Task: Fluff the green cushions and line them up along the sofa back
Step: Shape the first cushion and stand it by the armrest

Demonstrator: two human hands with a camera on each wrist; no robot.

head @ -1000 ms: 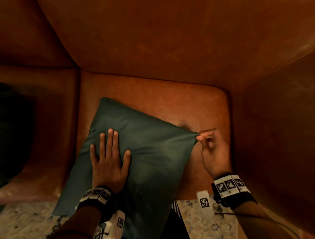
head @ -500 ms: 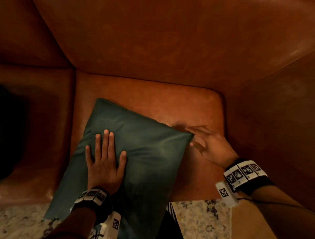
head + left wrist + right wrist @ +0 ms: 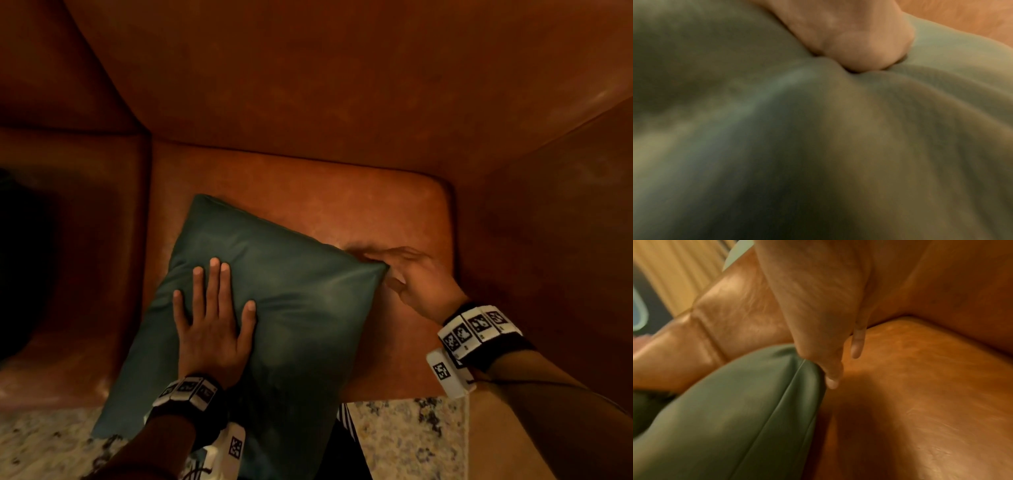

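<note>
**A soft, slick cushion, steadied flat and nudged at the corner**

The green cushion (image 3: 274, 308) lies skewed on the tan leather sofa seat (image 3: 342, 205), its near end hanging over the front edge of the seat above the speckled floor (image 3: 404, 438), its far corner well short of the sofa back (image 3: 308, 85). It is not yet stood up against the back.

The left hand (image 3: 212, 329) lies flat on top of it, fingers spread and straight, palm pressing down; the left wrist view shows the thumb sinking into the cover and raising folds around it. That dent suggests a light, yielding filling that gives under little force. The cover has a smooth sheen and a piped seam along its edge, so I'd expect it to slip under a flat palm, and against the leather too.

The right hand (image 3: 414, 277) sits at the cushion's right corner, fingers extended rather than curled, the fingertips touching the seam there; it pinches nothing that I can see, though the head view is blurred at that spot.

To fluff it, the sensible hold looks like two opposite edges or corners, where the seam gives the fingers purchase, rather than the slippery face. Lifted by one corner alone it would probably sag and swing.
</note>
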